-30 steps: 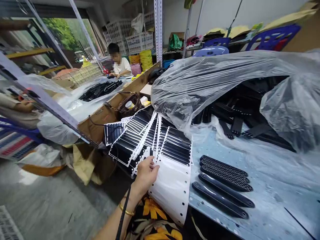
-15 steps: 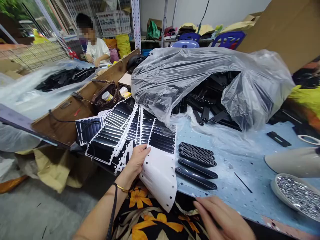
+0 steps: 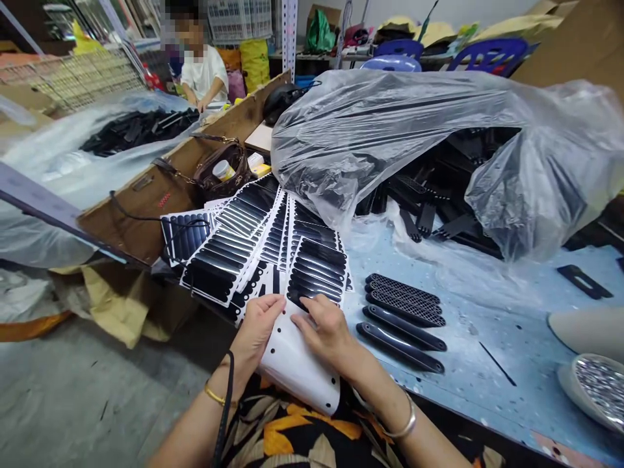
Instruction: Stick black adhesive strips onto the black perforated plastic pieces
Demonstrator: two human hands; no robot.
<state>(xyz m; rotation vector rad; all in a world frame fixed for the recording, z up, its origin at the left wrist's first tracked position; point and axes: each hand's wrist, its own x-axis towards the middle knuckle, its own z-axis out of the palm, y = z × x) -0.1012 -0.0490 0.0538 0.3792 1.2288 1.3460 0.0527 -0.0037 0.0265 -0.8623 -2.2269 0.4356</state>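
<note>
A sticker sheet (image 3: 305,370) with glossy black strips on its upper part and bare white backing below lies across the table edge and sags towards my lap. My left hand (image 3: 258,328) pinches its left edge between thumb and fingers. On the sheet, my right hand (image 3: 329,335) has bent fingers and thumb at the lowest black strip (image 3: 305,296); whether a strip's end is lifted cannot be made out. To the right, several black slats lie in a row, among them textured ones (image 3: 404,299) and smooth ones (image 3: 400,348).
More sticker sheets (image 3: 219,260) fan out at the left. A clear plastic bag (image 3: 404,117) covers black plastic parts (image 3: 424,214). A bowl of shiny small pieces (image 3: 599,390) stands at the right. Behind a cardboard divider (image 3: 141,188) are a brown handbag (image 3: 224,169) and another person (image 3: 207,75).
My right hand has come from the lower right up onto the sheet, beside my left hand. My left hand still holds the sheet's edge. The view has shifted slightly.
</note>
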